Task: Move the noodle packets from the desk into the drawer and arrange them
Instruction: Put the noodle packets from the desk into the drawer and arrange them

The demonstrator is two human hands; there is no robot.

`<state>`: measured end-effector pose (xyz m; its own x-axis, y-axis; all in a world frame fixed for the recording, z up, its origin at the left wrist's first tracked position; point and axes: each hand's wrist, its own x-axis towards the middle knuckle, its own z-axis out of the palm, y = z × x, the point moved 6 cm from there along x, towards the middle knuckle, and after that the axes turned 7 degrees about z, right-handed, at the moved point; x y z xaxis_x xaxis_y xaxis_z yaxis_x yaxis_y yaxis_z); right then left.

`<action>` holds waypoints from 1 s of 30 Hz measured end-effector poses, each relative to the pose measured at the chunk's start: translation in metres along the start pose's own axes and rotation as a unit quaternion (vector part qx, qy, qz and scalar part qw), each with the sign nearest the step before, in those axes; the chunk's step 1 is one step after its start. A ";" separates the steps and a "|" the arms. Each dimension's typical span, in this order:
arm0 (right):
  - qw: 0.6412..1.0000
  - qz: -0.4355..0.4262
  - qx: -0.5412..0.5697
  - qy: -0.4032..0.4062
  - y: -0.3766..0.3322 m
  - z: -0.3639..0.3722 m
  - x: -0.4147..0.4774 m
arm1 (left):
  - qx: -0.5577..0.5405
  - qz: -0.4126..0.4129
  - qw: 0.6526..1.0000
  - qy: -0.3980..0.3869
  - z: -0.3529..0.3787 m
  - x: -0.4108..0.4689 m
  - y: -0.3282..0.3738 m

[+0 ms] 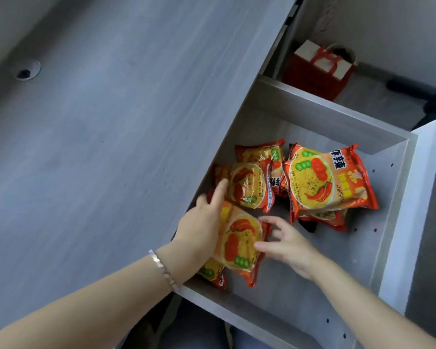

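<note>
Several packets: orange-and-yellow noodle packets point(330, 182) are seen inside the open drawer point(393, 197), lying in loose, overlapping heaps; an exact count cannot be told.
Drawer: grey, pulled out from under the surface point(111, 122), occupying the 3 to 5 o'clock part of the view.
Far heap: the largest packet lies face up toward 3 o'clock, with at least one more packet partly hidden beneath it.
Middle heap: a packet point(249, 185) lies at centre, overlapping another behind it toward 1 o'clock.
Near packet: one packet point(239, 243) lies between the two hands at about 5 o'clock, resting over a further packet point(212, 273) at the drawer's near corner.
Left hand: the left hand point(199, 230) is laid on the near packet's 9 o'clock edge, fingers spread open, the forefinger touching the middle packet; no grip is closed.
Right hand: the right hand point(285, 245) is set at the near packet's 3 o'clock edge, fingers open and curled, tips touching the wrapper; a firm hold cannot be told.
Bracelet: a silver bracelet point(161, 269) is worn on the left wrist.
Surface: grey wood grain, with a round cable hole point(25, 71) at 10 o'clock.
Floor: a red-and-white bag point(320, 69) is seen standing beyond the drawer at 1 o'clock.
</note>
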<state>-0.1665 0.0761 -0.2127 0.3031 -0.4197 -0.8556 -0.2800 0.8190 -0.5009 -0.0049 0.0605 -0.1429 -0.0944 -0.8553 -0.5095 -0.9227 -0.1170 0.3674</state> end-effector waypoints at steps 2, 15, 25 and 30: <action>0.997 -0.003 -0.068 0.035 0.014 0.016 0.011 | 0.110 0.009 0.993 -0.051 0.019 -0.001 -0.007; 0.976 -0.045 -0.209 0.041 0.026 0.057 0.043 | 0.238 0.002 0.926 -0.294 0.070 0.011 -0.048; 0.947 -0.017 -0.320 0.000 0.006 0.060 0.026 | 0.299 0.009 0.905 -0.303 0.070 0.011 -0.042; 0.855 -0.294 -0.371 0.212 -0.085 0.026 -0.044 | 0.261 0.007 0.912 -0.318 0.063 0.008 -0.036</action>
<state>-0.1327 0.0349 -0.1290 0.2768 -0.9065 -0.3188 -0.7405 0.0102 -0.6720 0.0037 0.0901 -0.2093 -0.1525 -0.3704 -0.9163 -0.9563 0.2892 0.0422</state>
